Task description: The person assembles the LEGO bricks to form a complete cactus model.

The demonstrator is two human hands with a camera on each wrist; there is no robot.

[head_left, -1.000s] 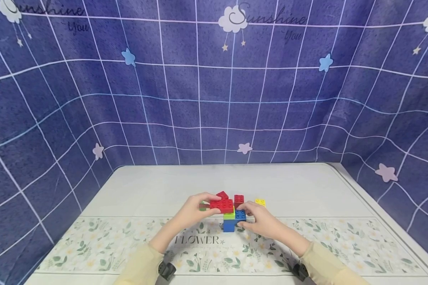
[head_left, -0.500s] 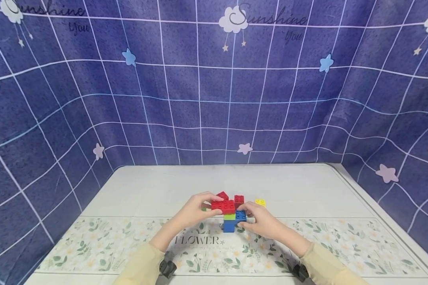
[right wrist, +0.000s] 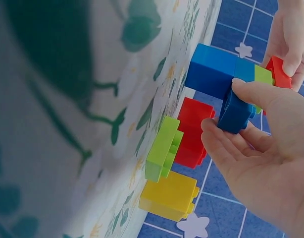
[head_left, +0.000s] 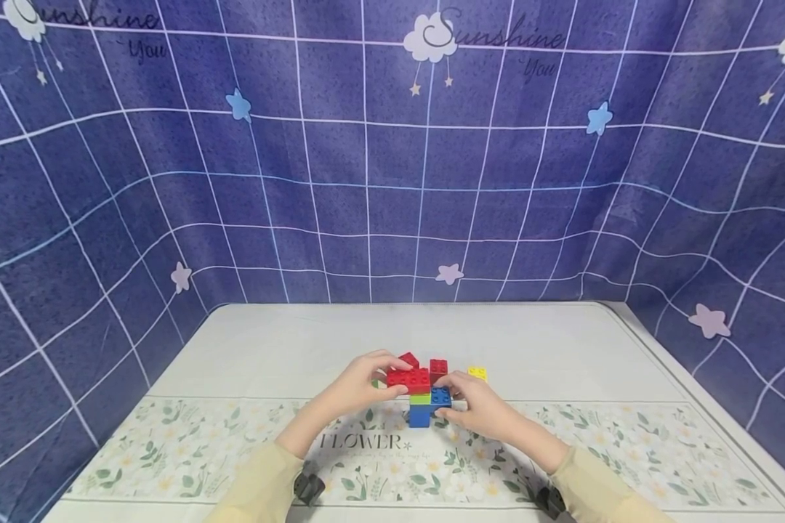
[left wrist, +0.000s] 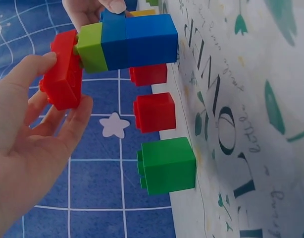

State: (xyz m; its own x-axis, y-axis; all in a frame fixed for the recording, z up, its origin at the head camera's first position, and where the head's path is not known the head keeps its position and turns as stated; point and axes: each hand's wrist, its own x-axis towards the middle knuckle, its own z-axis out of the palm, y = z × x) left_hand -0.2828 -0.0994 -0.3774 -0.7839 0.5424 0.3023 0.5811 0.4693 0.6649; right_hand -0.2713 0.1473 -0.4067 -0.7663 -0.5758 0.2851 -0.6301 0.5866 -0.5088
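My left hand [head_left: 360, 381] holds a long red building brick [head_left: 408, 379] by its ends, over the top of a small stack. In the left wrist view that brick tilts slightly against the studs of a lime green brick [left wrist: 92, 49]; whether it is pressed fully on cannot be told. Below the lime one come a flat blue brick [head_left: 441, 397], which juts out to the right, and a taller blue brick [head_left: 419, 417] at the bottom. My right hand [head_left: 474, 403] pinches the jutting end of the flat blue brick between thumb and fingers.
Behind the stack stand a red brick [head_left: 438, 367], another red brick [head_left: 408, 358] and a yellow brick [head_left: 477, 371]. A green brick [left wrist: 169, 166] shows in the left wrist view, a loose lime brick [right wrist: 162, 148] in the right. A flower-print mat [head_left: 235, 450] covers the table front.
My left hand has shifted the long red brick slightly right, and it now covers the lime brick's top. My right hand keeps its hold on the flat blue brick.
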